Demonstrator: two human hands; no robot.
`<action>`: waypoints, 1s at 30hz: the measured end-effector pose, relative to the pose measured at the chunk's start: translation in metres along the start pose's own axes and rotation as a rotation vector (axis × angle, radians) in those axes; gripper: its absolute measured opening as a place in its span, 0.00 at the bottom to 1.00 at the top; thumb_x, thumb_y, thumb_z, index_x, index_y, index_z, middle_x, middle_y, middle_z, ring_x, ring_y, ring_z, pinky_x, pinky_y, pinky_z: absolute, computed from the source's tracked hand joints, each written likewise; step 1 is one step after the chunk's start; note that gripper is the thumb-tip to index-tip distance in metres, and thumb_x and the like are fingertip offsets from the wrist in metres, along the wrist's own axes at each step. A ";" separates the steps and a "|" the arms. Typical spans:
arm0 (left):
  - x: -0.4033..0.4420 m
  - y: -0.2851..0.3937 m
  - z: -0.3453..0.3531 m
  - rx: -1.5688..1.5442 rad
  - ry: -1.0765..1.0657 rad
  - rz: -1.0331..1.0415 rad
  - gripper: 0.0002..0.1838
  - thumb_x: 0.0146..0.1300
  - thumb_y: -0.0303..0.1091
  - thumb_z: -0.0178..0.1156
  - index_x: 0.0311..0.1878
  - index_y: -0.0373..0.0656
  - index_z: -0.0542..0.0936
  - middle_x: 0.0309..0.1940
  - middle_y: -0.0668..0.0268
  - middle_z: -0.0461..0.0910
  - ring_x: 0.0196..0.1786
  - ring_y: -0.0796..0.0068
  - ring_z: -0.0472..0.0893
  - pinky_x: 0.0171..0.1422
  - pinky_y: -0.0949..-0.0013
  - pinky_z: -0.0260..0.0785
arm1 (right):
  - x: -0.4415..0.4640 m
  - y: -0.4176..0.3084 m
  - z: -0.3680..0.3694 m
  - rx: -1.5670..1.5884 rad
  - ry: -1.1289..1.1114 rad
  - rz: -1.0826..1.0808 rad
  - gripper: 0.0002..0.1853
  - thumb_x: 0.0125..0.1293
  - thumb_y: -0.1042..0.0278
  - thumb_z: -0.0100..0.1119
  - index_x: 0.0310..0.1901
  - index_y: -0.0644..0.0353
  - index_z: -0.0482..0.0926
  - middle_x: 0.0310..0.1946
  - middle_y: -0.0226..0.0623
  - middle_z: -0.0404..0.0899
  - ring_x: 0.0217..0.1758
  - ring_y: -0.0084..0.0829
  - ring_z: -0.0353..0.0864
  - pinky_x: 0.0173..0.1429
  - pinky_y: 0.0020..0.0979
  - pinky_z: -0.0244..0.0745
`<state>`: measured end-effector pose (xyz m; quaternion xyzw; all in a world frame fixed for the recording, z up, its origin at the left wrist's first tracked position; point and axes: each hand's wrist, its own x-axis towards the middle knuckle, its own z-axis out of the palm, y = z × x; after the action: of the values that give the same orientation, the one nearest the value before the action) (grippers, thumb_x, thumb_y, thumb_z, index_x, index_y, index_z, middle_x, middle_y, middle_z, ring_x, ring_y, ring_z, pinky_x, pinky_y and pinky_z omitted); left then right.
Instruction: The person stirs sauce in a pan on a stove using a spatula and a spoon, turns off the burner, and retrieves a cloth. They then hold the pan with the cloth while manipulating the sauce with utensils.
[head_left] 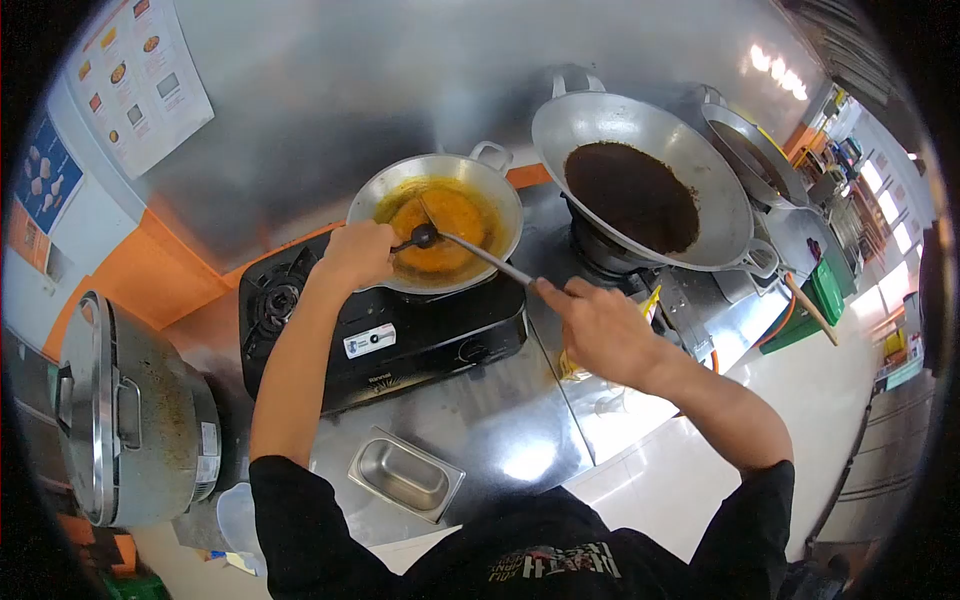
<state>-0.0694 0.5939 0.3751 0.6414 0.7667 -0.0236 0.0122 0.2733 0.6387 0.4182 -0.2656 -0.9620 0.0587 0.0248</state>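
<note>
On the black gas stove (430, 352) sits a small metal wok (508, 222) with orange-yellow liquid (440, 262) in it. My left hand (357, 255) is closed at the wok's left rim, around the handle of a small black spoon (425, 236) held over the liquid. From the right, my right hand (605, 325) grips the long metal handle of a spatula (490, 259). The spatula's far end reaches into the liquid, and its blade is hard to make out. Spoon and spatula cross or lie close together above the wok's middle.
A large wok (725, 225) with dark brown contents stands to the right, with another wok (790, 185) beyond it. At the left is a big lidded pot (150, 410). A rectangular steel pan (405, 475) lies on the counter near my body. A steel wall rises behind the stove.
</note>
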 end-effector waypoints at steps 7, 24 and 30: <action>0.005 0.000 0.001 0.379 0.054 -0.018 0.07 0.59 0.32 0.63 0.37 0.47 0.88 0.36 0.60 0.87 0.43 0.59 0.88 0.45 0.56 0.79 | 0.008 -0.003 -0.027 -0.236 -0.013 -0.014 0.26 0.60 0.73 0.58 0.63 0.61 0.75 0.45 0.45 0.80 0.36 0.46 0.87 0.39 0.40 0.85; -0.038 -0.016 -0.007 0.274 0.167 0.012 0.12 0.57 0.28 0.62 0.44 0.50 0.87 0.34 0.57 0.86 0.41 0.55 0.87 0.43 0.53 0.80 | -0.004 -0.014 -0.071 -0.542 -0.006 -0.262 0.15 0.63 0.71 0.59 0.50 0.63 0.83 0.39 0.39 0.84 0.36 0.36 0.88 0.37 0.33 0.83; -0.024 -0.020 0.007 0.196 0.077 0.005 0.20 0.56 0.25 0.63 0.52 0.54 0.85 0.39 0.53 0.85 0.44 0.51 0.86 0.47 0.50 0.79 | 0.005 -0.033 -0.050 -0.569 -0.035 -0.375 0.11 0.65 0.71 0.57 0.43 0.67 0.85 0.31 0.41 0.84 0.36 0.34 0.88 0.37 0.31 0.83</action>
<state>-0.0850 0.5663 0.3695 0.6418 0.7591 -0.0739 -0.0802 0.2564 0.6179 0.4716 -0.0793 -0.9722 -0.2131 -0.0565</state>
